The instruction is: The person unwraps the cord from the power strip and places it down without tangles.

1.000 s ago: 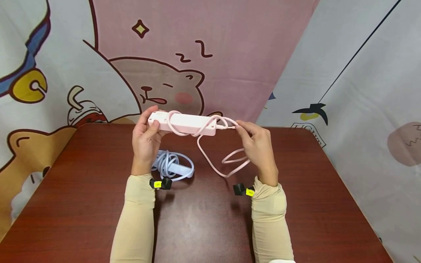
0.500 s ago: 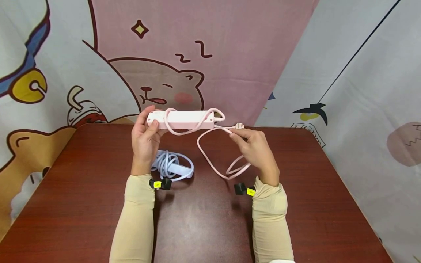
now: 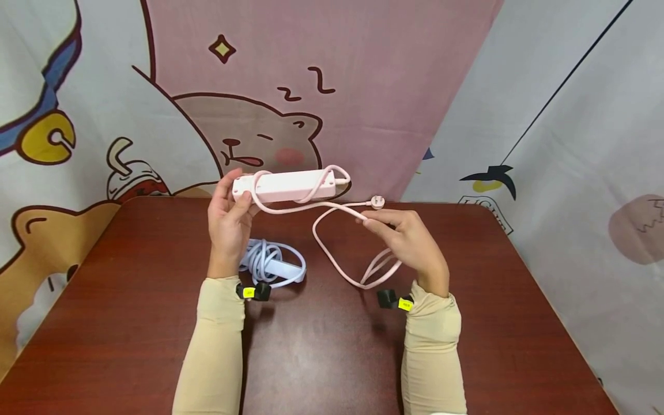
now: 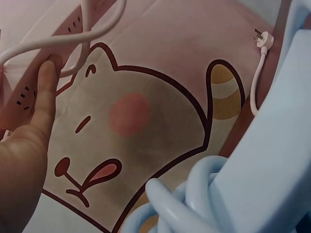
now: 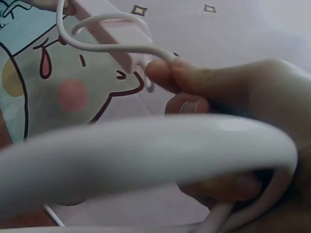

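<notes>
My left hand (image 3: pixel 228 222) grips the left end of a pink power strip (image 3: pixel 285 187), held up above the far part of the table. The strip's pink cord (image 3: pixel 306 208) loops around its body and runs across to my right hand (image 3: pixel 410 242), which pinches it between thumb and fingers. In the right wrist view the pinched cord (image 5: pixel 112 47) leads back to the strip, and another stretch of it passes blurred close to the camera. The cord's plug (image 3: pixel 377 202) lies near the table's far edge, its pins showing. More loops of cord hang below my right hand.
A light blue power strip (image 3: pixel 284 268) with its cord wound round it lies on the brown table (image 3: pixel 321 357), just right of my left wrist. Behind the table hangs a curtain (image 3: pixel 373 86) with cartoon animals.
The right hand has let the plug go and now pinches the cord, drawing it rightward and slightly down. A cord loop around the strip has slid left and loosened. The strip rose slightly.
</notes>
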A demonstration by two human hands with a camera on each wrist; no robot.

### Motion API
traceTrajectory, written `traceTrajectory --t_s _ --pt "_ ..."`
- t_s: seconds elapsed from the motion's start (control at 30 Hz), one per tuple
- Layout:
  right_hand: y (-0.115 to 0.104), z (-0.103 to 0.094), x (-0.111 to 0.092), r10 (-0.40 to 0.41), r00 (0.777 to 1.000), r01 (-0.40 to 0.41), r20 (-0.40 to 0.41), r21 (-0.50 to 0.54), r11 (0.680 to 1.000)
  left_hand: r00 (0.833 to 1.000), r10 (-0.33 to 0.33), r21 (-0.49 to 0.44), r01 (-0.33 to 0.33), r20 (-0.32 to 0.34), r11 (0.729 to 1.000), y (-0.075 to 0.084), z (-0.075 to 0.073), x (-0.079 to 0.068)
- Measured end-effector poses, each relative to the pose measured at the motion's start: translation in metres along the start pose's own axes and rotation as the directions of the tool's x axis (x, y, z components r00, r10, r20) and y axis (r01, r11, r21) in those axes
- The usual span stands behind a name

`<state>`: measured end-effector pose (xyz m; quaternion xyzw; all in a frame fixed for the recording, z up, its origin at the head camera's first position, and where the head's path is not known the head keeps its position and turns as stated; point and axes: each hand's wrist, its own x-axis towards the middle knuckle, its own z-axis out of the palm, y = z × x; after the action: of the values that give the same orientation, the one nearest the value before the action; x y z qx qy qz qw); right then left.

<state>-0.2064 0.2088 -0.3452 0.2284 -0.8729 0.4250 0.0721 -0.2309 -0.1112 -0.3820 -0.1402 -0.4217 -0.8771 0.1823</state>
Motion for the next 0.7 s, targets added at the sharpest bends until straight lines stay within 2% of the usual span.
traceTrajectory --t_s 0.2,0.5,0.6,0.7 --pt "0.0052 -0.0063 -0.0044 0.017 0.999 -0.009 -0.050 0.156 0.988 1.000 -0.011 0.034 0.011 0.008 0.999 -0.0027 0.0003 0.0006" --pt "0.0008 -0.0090 -0.0086 -0.038 0.991 0.064 -0.126 0.211 0.975 1.000 -0.015 0.098 0.016 -0.002 0.995 -0.0038 0.0001 0.0001" --pt "-0.0017 -0.0090 -0.0084 -0.057 0.980 0.107 -0.188 0.267 0.958 1.000 -0.020 0.142 0.020 0.001 0.990 -0.0040 0.0001 0.0002" --pt "-0.0031 -0.0084 -0.0063 -0.062 0.960 0.152 -0.273 0.324 0.934 0.999 -0.027 0.159 0.023 0.022 0.987 -0.0047 0.0005 0.0008"
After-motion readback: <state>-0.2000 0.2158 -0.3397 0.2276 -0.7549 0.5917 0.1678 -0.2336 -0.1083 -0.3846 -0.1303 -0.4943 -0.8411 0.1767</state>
